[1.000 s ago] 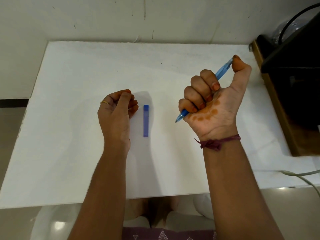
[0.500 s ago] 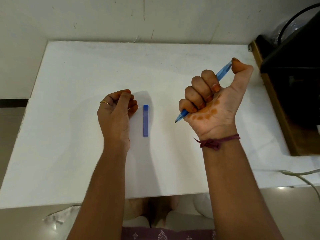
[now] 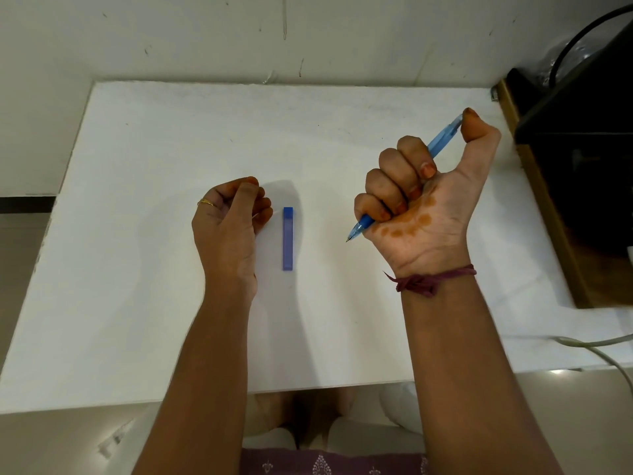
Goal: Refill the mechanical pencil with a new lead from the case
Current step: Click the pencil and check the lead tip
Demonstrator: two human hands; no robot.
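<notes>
My right hand (image 3: pixel 421 204) is shut in a fist around the blue mechanical pencil (image 3: pixel 442 138), held above the table (image 3: pixel 137 303). The pencil slants, with its tip down-left and my thumb resting on its top end. The blue lead case (image 3: pixel 287 238) lies flat on the white table between my hands, its long side pointing away from me. Just left of the case, my left hand (image 3: pixel 229 224) rests on the table with its fingers curled shut. Whether it holds a lead is hidden.
A dark box on a wooden stand (image 3: pixel 582 166) sits at the table's right edge, close to my right hand. A pale cable (image 3: pixel 596 344) runs over the table's near right corner. The wall (image 3: pixel 308 36) stands just behind the table.
My right thumb has shifted slightly on the pencil's top end. The left hand and the lead case have not moved.
</notes>
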